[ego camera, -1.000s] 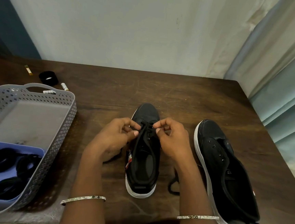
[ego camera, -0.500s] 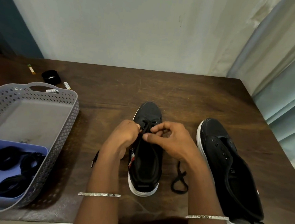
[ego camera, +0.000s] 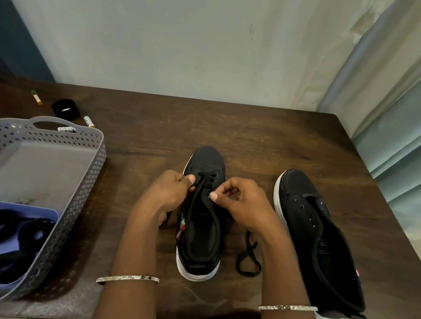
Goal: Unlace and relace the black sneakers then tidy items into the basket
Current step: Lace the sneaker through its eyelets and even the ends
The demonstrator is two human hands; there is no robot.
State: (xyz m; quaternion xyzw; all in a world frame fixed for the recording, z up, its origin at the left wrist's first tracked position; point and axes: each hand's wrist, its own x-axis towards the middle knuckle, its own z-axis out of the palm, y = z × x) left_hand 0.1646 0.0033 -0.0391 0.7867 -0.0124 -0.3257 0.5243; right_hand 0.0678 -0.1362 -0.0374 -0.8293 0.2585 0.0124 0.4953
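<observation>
A: Now, the left side?
B: Grey basket (ego camera: 97,158) on the table (ego camera: 257,138), black coils (ego camera: 7,225) in its blue tray (ego camera: 46,215).
A: Hands?
B: Left hand (ego camera: 168,196) is curled and pinches the lace (ego camera: 195,206) at the middle sneaker (ego camera: 208,163)'s left eyelets. Right hand (ego camera: 247,209) pinches the lace at the right eyelets. The slack loops on the table. Second sneaker (ego camera: 324,245), eyelets bare, lies far right.

Dark wooden table (ego camera: 257,138) against pale wall (ego camera: 189,43); curtain (ego camera: 411,126) at right.
</observation>
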